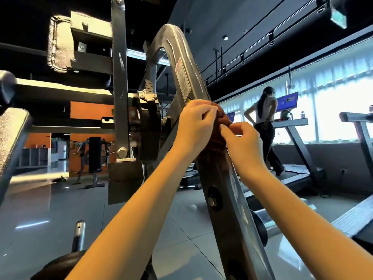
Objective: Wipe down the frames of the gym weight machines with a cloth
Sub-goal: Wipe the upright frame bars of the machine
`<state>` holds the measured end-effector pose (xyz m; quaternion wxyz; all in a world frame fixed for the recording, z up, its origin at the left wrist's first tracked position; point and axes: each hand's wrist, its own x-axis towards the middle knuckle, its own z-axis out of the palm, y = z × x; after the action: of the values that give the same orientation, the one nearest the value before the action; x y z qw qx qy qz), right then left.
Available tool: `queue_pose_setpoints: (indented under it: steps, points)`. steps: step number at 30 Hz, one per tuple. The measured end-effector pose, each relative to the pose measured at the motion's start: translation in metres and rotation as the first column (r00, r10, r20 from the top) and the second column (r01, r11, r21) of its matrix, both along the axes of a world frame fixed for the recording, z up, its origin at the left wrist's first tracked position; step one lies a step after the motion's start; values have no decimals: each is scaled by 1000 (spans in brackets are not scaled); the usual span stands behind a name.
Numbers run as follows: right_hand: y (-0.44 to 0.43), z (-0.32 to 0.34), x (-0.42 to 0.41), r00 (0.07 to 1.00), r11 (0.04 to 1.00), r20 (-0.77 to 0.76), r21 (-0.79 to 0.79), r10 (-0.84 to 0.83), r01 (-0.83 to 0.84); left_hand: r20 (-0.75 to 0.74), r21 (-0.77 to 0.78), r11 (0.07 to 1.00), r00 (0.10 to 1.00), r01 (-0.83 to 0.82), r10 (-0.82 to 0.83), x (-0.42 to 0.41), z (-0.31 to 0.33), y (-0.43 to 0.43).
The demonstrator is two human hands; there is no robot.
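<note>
**Rust-brown cloth bunched on the steel frame, both hands on it**

Rust-brown and crumpled, the cloth point(224, 117) sits wrapped over the slanted steel frame beam point(226, 190) of the weight machine, a little toward 1 o'clock from the middle of my view. It lies pressed against the metal just below the white warning label point(182, 78), which is stuck to the beam further up, toward 12 o'clock.

My left hand point(194, 123) comes in from 7 o'clock and lies over the upper side of the cloth, fingers curled down and gripping the fabric against the beam. My right hand point(243, 139) reaches in from 5 o'clock, its fingers and thumb drawn together and pinching a fold of the same cloth on the beam's right edge. The two hands are just beside each other, with the cloth between and under them. A darker stretch of the cloth hangs below my hands, along the beam.

Lower on the beam, toward 6 o'clock, a bolt point(212, 200) sits in a dark round recess. At 9 o'clock of my hands a dark weight plate point(148, 128) hangs on the machine, beside a grey upright bar point(120, 77). At the far left edge a textured seat pad point(12, 136) shows.

Out at 3 o'clock, well apart from me, a person point(266, 126) stands on a treadmill point(296, 122) facing a blue screen point(287, 102) and bright windows. Glossy grey floor tiles point(50, 209) spread across the bottom left.
</note>
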<state>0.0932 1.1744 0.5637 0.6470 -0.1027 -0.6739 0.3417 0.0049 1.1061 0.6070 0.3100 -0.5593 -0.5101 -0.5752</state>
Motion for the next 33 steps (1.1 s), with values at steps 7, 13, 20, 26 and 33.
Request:
queue_pose_setpoints:
  steps: [7,13,20,26,33]
  points:
    - [-8,26,-8,990,984,-28,112,-137,140,-120,68,977,971,-200,207,-19,19,-3]
    - [-8,28,-25,944,922,172,323,-280,214,263,-4,956,922,294,-283,-36,13,-13]
    - [7,76,-55,891,800,121,504,-438,325,392,2,832,765,555,-511,-42,13,-8]
    - [10,47,-40,937,833,132,510,-323,215,416,8,835,758,550,-503,-50,8,2]
    - [17,62,-52,942,806,32,528,-333,267,425,51,827,737,560,-525,-53,7,5]
